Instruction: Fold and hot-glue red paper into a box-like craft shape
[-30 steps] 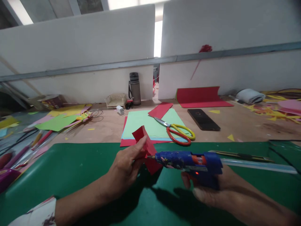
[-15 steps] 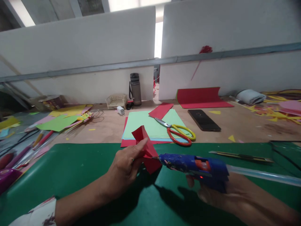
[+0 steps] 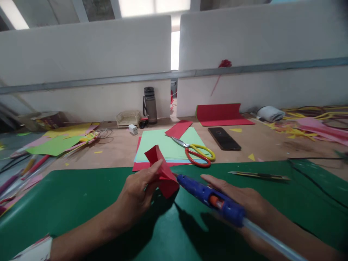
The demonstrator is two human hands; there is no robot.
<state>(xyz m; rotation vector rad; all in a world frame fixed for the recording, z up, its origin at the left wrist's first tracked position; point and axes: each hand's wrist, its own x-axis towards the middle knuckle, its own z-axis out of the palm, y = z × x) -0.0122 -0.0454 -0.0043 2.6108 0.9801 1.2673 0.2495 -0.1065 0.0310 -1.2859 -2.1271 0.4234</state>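
Observation:
A folded piece of red paper (image 3: 166,178) is pinched between the thumb and fingers of my left hand (image 3: 140,186), above the green mat (image 3: 89,195). My right hand (image 3: 239,199) is wrapped round a blue glue gun (image 3: 201,190), its thumb stretched along the far side. The gun's nozzle points left at the red paper's right edge; whether it touches I cannot tell. A clear glue stick (image 3: 272,237) sticks out of the gun's back. Part of the right hand's grip is hidden behind the gun.
Scissors (image 3: 199,154) with red and yellow handles lie partly on a stack of pale green paper (image 3: 152,143). A cutter knife (image 3: 259,175) rests on the mat's right side. Farther back are a phone (image 3: 224,138), a bottle (image 3: 150,105), red card (image 3: 220,115) and coloured paper scraps.
The glue gun has swung so its back end sits lower and nearer me, and my right hand has come round its far side. My left hand still holds the red paper.

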